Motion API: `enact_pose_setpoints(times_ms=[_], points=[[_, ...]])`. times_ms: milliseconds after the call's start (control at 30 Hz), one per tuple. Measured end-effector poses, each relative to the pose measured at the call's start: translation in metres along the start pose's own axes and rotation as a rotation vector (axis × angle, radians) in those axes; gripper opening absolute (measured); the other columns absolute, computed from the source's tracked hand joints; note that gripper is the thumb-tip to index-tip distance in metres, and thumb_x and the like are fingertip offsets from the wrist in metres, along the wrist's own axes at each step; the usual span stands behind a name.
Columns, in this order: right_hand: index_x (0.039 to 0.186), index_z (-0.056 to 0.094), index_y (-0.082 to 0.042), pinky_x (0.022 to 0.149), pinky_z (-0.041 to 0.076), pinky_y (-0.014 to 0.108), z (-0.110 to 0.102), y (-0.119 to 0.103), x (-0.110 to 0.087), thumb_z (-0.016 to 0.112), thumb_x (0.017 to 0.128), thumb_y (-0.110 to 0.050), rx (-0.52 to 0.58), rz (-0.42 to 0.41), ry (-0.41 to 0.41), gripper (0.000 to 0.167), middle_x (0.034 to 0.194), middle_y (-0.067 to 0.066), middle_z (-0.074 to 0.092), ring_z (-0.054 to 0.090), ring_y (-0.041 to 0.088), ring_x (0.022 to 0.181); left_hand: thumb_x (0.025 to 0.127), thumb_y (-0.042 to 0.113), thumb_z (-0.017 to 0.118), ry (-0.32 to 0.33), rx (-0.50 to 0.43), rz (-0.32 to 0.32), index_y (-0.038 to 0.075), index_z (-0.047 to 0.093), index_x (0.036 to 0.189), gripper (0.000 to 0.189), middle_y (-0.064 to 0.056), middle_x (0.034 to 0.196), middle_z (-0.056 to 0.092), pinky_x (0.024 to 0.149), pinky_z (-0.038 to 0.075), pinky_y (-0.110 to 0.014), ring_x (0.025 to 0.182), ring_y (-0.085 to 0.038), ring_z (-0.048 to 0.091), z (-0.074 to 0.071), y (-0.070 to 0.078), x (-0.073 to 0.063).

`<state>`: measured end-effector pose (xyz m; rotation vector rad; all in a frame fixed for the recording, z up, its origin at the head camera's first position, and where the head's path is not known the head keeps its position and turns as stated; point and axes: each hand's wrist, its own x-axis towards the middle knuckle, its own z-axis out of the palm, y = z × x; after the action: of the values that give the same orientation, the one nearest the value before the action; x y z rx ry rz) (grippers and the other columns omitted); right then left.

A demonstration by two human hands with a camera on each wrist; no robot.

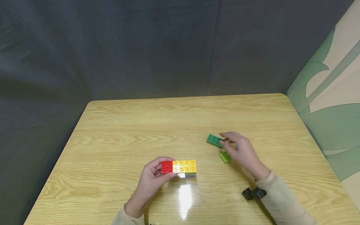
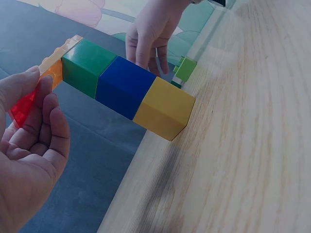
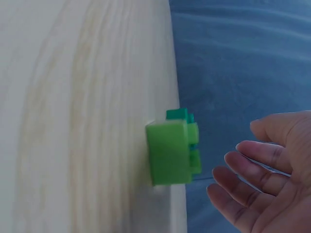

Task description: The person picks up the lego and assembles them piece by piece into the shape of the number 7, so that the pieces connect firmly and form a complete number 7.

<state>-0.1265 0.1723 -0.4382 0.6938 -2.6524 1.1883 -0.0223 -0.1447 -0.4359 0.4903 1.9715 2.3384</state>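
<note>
- L hand (image 1: pixel 152 178), at table ctr, pinches the red brick (image 1: pixel 167 167) btwn thumb & fingers, thumb on near side, fingertips on far side.
- Red brick sits at L end of the upper yellow brick (image 1: pixel 184 166), studs up on both; the pair runs L to R in head view.
- Below the upper yellow brick, per L wrist view, a stack in order: green block (image 2: pixel 87 68), blue block (image 2: pixel 124 87), lower yellow block (image 2: pixel 165 109). Whether its base touches the table, can't tell.
- R hand (image 1: pixel 242 151), thumb & fingers apart, reaches over R end of the dark green brick (image 1: pixel 213 140); contact unclear. R wrist view shows the palm w/ fingers loosely bent, nothing in grasp.
- Dark green brick lies flat, studs up, on the wood-grain table (image 1: pixel 126 131), R of the held bricks.
- Lime brick (image 1: pixel 224 157), smaller, rests just beside it on the near side, studs up, partly under R hand in head view.
- Black device (image 1: pixel 254 193) at R wrist, by a beige sleeve (image 1: pixel 284 197).
- Bkgd: dark curtain (image 1: pixel 152 47); leaf-print cloth (image 1: pixel 337 125) at R.
</note>
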Motion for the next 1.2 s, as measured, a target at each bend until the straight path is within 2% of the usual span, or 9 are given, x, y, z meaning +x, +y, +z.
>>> enact_pose_setpoints(times_ms=[233,533,833,1200], points=[[0.120,0.063,0.004,0.080,0.057,0.047,0.003,0.008,0.002,0.069,0.090,-0.006,-0.027,0.031,-0.024,0.032,0.115,0.018,0.065,0.064,0.031,0.095,0.082,-0.010,0.070,-0.002,-0.004,0.000,-0.015,0.054,0.117,0.039,-0.009,0.103,0.071,0.077,0.057,-0.027,0.091,-0.016,0.068,0.000,0.000,0.000],[0.121,0.063,0.005,0.081,0.056,0.047,0.004,0.012,0.005,0.070,0.091,-0.012,-0.037,0.125,-0.087,0.035,0.115,0.020,0.064,0.065,0.032,0.096,0.082,-0.010,0.070,0.000,0.007,0.001,-0.014,0.055,0.117,0.038,-0.014,0.104,0.070,0.078,0.057,-0.027,0.092,-0.017,0.068,0.000,0.001,0.000],[0.121,0.063,0.005,0.087,0.051,0.052,0.006,0.014,0.009,0.075,0.086,-0.018,-0.107,0.220,-0.175,0.044,0.115,0.021,0.065,0.062,0.034,0.102,0.082,-0.010,0.069,-0.006,-0.007,0.006,-0.014,0.055,0.118,0.038,-0.012,0.104,0.070,0.078,0.057,-0.027,0.092,-0.017,0.068,0.000,0.000,0.000],[0.119,0.064,0.007,0.083,0.051,0.050,0.008,0.015,0.012,0.078,0.083,-0.016,-0.172,0.219,-0.204,0.045,0.112,0.021,0.065,0.062,0.032,0.097,0.083,-0.011,0.068,-0.023,-0.027,0.028,-0.015,0.054,0.118,0.038,-0.010,0.105,0.070,0.077,0.057,-0.026,0.092,-0.016,0.068,0.002,-0.001,0.002]])
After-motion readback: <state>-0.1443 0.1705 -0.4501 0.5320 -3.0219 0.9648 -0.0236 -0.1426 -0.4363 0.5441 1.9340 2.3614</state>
